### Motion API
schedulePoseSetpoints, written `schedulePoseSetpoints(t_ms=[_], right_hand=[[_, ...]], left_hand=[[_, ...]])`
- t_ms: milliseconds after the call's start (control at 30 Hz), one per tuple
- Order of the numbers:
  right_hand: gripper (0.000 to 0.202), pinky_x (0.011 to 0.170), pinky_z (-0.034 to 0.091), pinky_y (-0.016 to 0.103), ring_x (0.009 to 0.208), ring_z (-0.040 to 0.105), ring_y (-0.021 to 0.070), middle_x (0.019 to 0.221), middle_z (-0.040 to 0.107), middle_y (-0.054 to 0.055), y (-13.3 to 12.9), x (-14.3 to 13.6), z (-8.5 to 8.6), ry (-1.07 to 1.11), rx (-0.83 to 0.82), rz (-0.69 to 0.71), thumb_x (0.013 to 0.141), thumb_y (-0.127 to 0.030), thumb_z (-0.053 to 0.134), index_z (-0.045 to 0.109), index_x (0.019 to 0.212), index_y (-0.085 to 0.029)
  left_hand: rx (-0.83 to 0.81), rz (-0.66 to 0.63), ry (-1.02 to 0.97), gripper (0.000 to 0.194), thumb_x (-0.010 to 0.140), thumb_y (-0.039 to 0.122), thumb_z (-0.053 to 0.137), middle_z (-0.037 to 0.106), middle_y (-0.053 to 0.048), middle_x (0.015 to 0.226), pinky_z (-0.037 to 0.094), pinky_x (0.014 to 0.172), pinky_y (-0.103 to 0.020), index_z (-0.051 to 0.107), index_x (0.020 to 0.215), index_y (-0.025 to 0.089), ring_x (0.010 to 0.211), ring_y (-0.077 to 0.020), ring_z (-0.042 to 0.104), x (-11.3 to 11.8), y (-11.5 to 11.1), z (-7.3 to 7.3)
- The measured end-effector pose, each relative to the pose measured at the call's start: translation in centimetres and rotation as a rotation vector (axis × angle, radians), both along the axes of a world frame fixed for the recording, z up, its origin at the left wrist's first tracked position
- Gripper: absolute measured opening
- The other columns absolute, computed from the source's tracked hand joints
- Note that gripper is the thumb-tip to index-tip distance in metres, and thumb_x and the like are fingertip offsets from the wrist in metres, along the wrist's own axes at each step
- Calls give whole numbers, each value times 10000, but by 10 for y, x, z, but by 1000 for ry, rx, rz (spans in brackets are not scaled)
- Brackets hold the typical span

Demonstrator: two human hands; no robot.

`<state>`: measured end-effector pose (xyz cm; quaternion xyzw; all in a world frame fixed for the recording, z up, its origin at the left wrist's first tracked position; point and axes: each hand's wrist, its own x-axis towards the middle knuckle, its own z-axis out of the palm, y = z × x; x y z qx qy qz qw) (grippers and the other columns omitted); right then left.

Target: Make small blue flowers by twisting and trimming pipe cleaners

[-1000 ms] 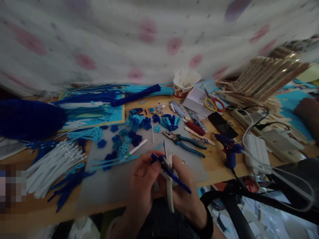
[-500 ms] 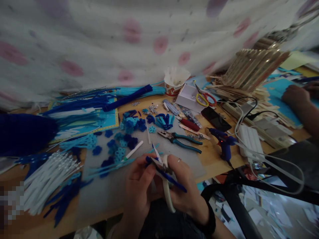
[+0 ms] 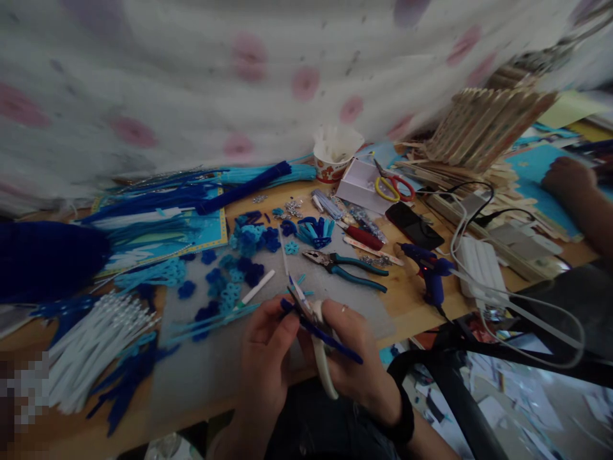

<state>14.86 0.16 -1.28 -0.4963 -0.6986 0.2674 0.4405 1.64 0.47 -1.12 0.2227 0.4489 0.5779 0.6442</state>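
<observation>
Blue pipe cleaner [image 3: 338, 345] is pinched at its far end by the left hand [image 3: 268, 345], above the grey mat [image 3: 205, 377]; that end is mostly covered by thumb and fingers, so its shape cannot be made out; cream-handled scissors [image 3: 317, 315] are gripped by the right hand [image 3: 357, 358], whose curled fingertips are hidden, and whether the pipe cleaner lies between the blades cannot be told; another person's forearm [image 3: 591, 217] is cut off at the right, a dark blue bundle [image 3: 48, 262] at the left. Compared with half a second ago, the blades are seen closer together; the pliers [image 3: 331, 262] are left unmoved; bare mat is left beside the left wrist, towards the front edge of the tabletop [image 3: 407, 294]; beyond the fingers, room is narrowed by the pliers and a white stick [image 3: 258, 287].
</observation>
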Motion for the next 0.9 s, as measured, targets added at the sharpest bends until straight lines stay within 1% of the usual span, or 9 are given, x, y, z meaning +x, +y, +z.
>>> schedulePoseSetpoints(t_ms=[100,200,267,367,467,633,800,900], right_hand=[[339,474,307,258,489,404,116,555,459,-53,1,2,-1,42,-52,-16,905,-283,617,418,635,-238],[273,509,345,257,537,447,128,612,511,-36,1,5,-1,94,-109,25,909,-280,625,482,683,-227],[216,538,369,265,584,473,145,669,539,-16,1,6,0,86,-121,28,884,-280,638,499,729,-223],[208,548,366,265,596,473,150,691,539,-13,1,5,0,62,-142,48,867,-284,645,485,750,-224],[200,550,350,259,587,460,141,680,523,-24,1,3,0,52,-125,72,874,-254,634,476,755,-225],[197,540,339,256,572,445,139,655,513,-24,0,1,0,-12,-85,34,867,-232,615,471,734,-225],[329,483,277,244,503,375,109,570,436,-57,0,1,-4,8,-32,-13,897,-258,627,413,650,-229],[296,503,318,245,527,418,119,591,473,-48,1,4,-5,36,-69,19,908,-272,627,460,667,-224]], left_hand=[[7,3,-11,165,715,282,879,821,-6,912,560,860,-256,816,863,243,912,-176,736,1,0,2],[7,16,-34,162,713,305,882,823,7,913,553,874,-242,818,853,256,945,-169,736,4,1,4],[-9,26,-46,150,709,310,884,819,18,877,557,857,-239,811,830,258,918,-163,739,5,2,5],[-40,23,-39,169,695,305,886,812,6,846,566,805,-251,805,825,232,845,-165,736,6,3,6],[-74,23,-39,198,652,308,906,812,-7,824,565,748,-248,801,790,212,779,-157,727,7,3,8],[-86,54,-28,238,600,334,932,811,-12,771,562,712,-245,797,749,206,729,-153,722,7,3,11],[-57,40,-66,215,633,316,929,824,-9,825,563,768,-208,812,780,211,799,-141,740,4,3,11],[-73,41,-140,243,630,320,933,822,-8,856,572,756,-200,821,818,214,811,-145,751,4,4,13]])
